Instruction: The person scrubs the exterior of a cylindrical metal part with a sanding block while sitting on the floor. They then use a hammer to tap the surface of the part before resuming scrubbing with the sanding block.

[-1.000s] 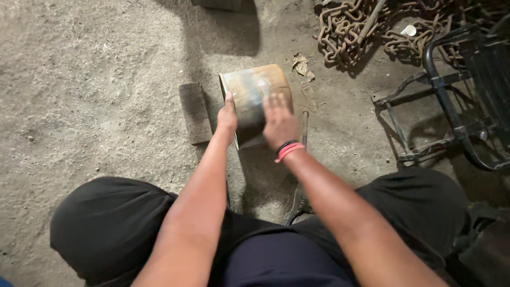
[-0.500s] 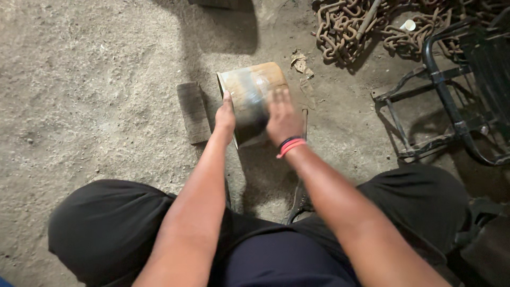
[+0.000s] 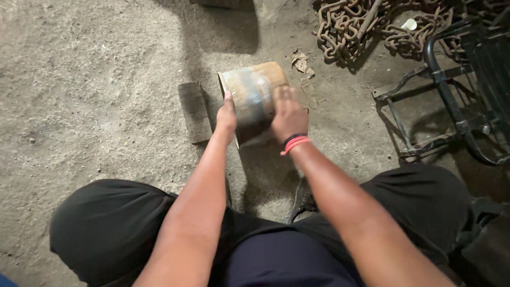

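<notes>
Item: short metal cylinder (image 3: 254, 95), rust-brown with a dull grey band round its middle, lying on its side on the sandy floor (image 3: 95, 85), just beyond the squatting person's knees.

Left hand (image 3: 227, 112): fingers closed against the near left rim of the cylinder, thumb side up, steadying it.

Right hand (image 3: 287, 112): palm and spread fingers laid flat over the grey band, pressing down; it looks slightly blurred. Whether anything lies under the palm cannot be told. Red and black bands (image 3: 295, 142) circle the wrist.

Adjacent: wooden block (image 3: 194, 111) just left of the left fingers, apart from the cylinder. Scraps of paper (image 3: 301, 64) just beyond the right fingertips. Heap of rusty chain (image 3: 350, 26) well beyond the right fingers. Black metal frame (image 3: 451, 95) well to their right.

Handling note: a round body on loose ground will likely roll, so the left grip should stay firm on the rim while the right palm works across the band with even pressure, fingers kept off the sharp open edge.
</notes>
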